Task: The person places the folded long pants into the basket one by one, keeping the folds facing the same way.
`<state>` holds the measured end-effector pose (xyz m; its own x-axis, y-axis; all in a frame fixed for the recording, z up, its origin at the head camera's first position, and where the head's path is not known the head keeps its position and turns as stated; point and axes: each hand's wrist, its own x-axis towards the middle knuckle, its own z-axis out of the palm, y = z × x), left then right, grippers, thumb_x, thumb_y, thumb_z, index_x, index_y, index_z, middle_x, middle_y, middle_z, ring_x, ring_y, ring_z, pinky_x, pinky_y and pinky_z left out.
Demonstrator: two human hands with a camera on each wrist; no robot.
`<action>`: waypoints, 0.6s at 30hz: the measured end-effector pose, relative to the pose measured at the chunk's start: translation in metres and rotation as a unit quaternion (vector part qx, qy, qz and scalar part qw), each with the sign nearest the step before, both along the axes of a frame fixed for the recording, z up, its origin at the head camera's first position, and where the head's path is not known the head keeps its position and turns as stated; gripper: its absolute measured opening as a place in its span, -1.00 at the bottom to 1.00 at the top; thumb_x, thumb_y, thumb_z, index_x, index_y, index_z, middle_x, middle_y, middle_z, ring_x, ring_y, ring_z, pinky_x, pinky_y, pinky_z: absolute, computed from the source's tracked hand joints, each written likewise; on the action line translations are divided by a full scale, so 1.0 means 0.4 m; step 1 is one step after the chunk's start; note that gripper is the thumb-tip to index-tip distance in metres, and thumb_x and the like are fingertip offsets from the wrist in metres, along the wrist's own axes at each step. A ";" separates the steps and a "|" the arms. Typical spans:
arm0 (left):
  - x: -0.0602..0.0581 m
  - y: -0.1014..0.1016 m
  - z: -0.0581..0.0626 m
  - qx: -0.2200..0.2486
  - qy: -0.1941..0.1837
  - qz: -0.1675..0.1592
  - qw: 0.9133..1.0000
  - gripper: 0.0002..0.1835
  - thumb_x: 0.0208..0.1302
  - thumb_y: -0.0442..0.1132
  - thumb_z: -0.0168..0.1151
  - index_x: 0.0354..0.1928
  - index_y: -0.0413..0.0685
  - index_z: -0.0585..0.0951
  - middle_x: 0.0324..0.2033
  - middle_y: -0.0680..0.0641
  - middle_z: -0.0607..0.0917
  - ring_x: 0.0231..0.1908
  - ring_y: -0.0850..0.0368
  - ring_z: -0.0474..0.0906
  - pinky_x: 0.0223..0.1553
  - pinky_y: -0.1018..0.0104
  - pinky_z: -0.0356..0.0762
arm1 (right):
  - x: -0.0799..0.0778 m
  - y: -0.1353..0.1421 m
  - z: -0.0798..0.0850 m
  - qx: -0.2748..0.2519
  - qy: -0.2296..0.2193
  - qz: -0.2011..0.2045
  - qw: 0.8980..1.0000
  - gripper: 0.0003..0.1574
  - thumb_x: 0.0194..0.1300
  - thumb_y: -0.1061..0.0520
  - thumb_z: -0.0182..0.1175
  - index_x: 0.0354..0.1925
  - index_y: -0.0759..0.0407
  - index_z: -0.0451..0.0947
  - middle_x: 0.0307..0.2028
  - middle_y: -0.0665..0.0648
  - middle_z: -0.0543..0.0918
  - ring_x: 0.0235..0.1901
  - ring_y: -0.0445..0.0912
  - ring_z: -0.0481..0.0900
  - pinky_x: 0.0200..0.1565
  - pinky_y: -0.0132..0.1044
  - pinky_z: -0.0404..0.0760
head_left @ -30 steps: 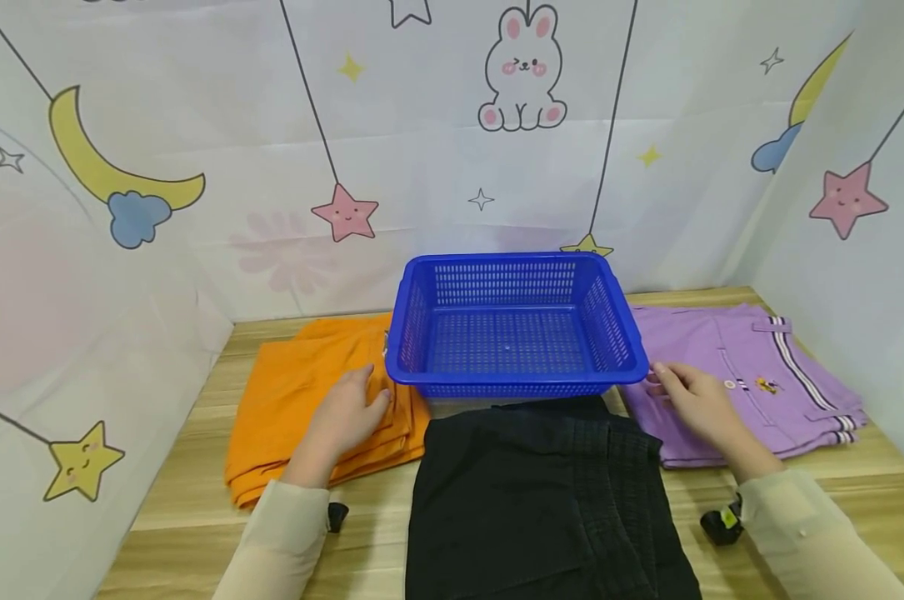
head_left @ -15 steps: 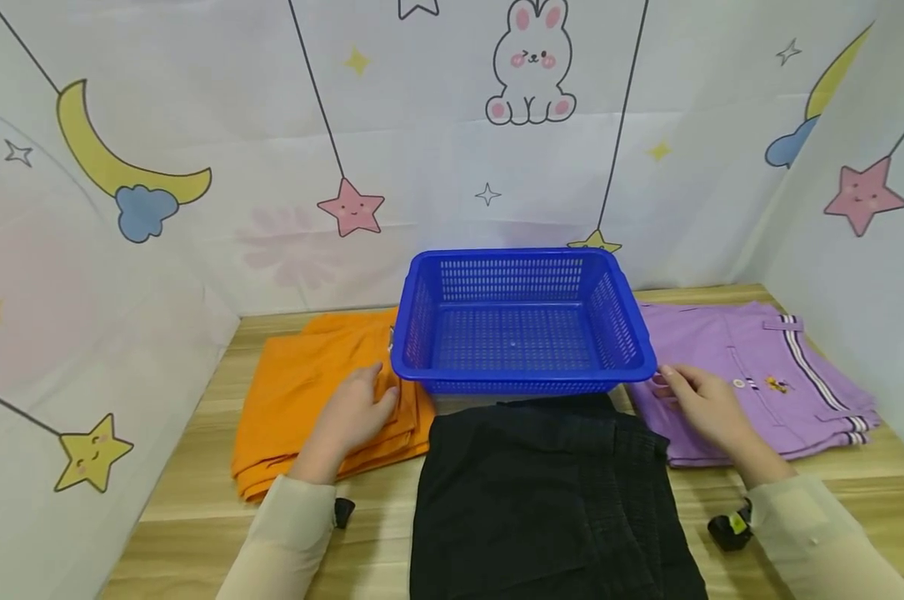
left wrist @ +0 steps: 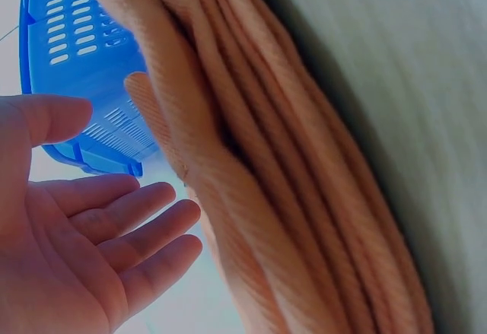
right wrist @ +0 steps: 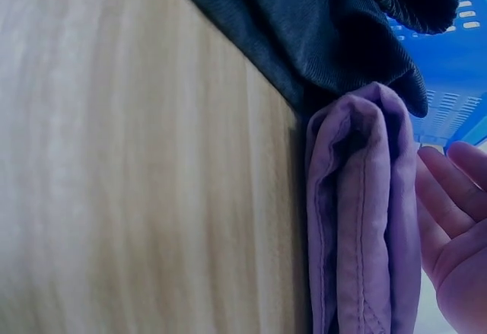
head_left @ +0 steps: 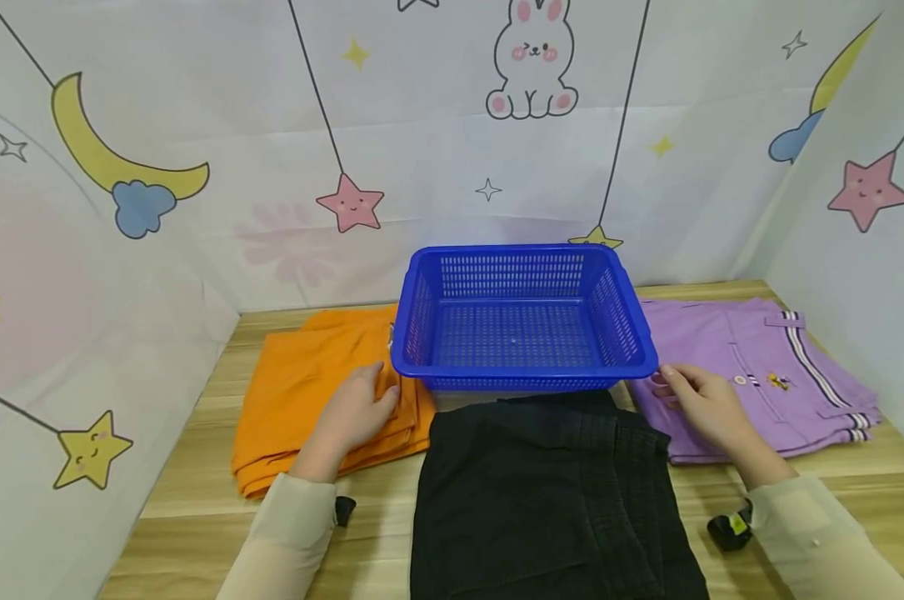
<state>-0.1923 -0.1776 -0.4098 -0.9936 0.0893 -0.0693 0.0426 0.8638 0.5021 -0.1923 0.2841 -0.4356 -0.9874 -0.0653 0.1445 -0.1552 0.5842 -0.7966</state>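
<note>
A blue plastic basket (head_left: 522,372) with slotted walls stands at the back, with no items inside. My left hand (head_left: 357,408) hovers at the folded orange pants (head_left: 294,383), left of the basket. In the left wrist view its fingers (left wrist: 160,235) are spread loosely and hold nothing. On the other side, my right hand (head_left: 702,404) is over the folded purple pants (head_left: 751,358), fingertips close to the basket's front right corner. Whether they touch the rim I cannot tell. Folded black pants (head_left: 526,500) lie in front of the basket, between my hands.
Everything lies on a wood-grain table (head_left: 182,517). A white cloth backdrop (head_left: 422,125) printed with stars, moons and a rabbit closes off the back and both sides. Black wrist devices (head_left: 729,532) hang below my sleeves.
The head view has shifted slightly, so the whole scene sits a little more to the right and higher. Hands, basket and clothes keep their places relative to each other.
</note>
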 end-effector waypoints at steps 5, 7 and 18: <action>0.002 0.003 0.001 -0.003 0.005 -0.002 1.000 -0.33 0.38 -0.03 -0.02 0.37 -0.34 0.20 0.30 -0.36 0.33 0.30 -0.27 0.26 0.28 -0.16 0.25 | 0.001 -0.003 0.001 0.000 -0.004 -0.001 1.000 -0.36 0.50 -0.05 -0.18 0.04 0.53 0.46 -0.09 0.49 0.61 -0.35 -0.42 0.61 -0.32 -0.44 0.66; 0.002 0.003 0.000 -0.003 0.007 -0.004 1.000 -0.33 0.38 -0.03 -0.02 0.36 -0.34 0.20 0.30 -0.36 0.33 0.30 -0.28 0.26 0.28 -0.16 0.25 | 0.004 -0.004 0.003 -0.001 -0.007 -0.001 1.000 -0.37 0.50 -0.03 -0.18 0.05 0.53 0.46 -0.08 0.49 0.61 -0.35 -0.42 0.61 -0.33 -0.44 0.66; 0.002 0.008 -0.001 -0.004 0.012 -0.009 1.000 -0.33 0.36 -0.04 0.00 0.35 -0.36 0.22 0.28 -0.37 0.35 0.29 -0.28 0.28 0.28 -0.16 0.25 | 0.007 -0.004 -0.004 -0.016 -0.012 0.003 1.000 -0.39 0.51 0.00 -0.18 0.04 0.55 0.46 -0.12 0.49 0.63 -0.38 -0.37 0.63 -0.36 -0.39 0.67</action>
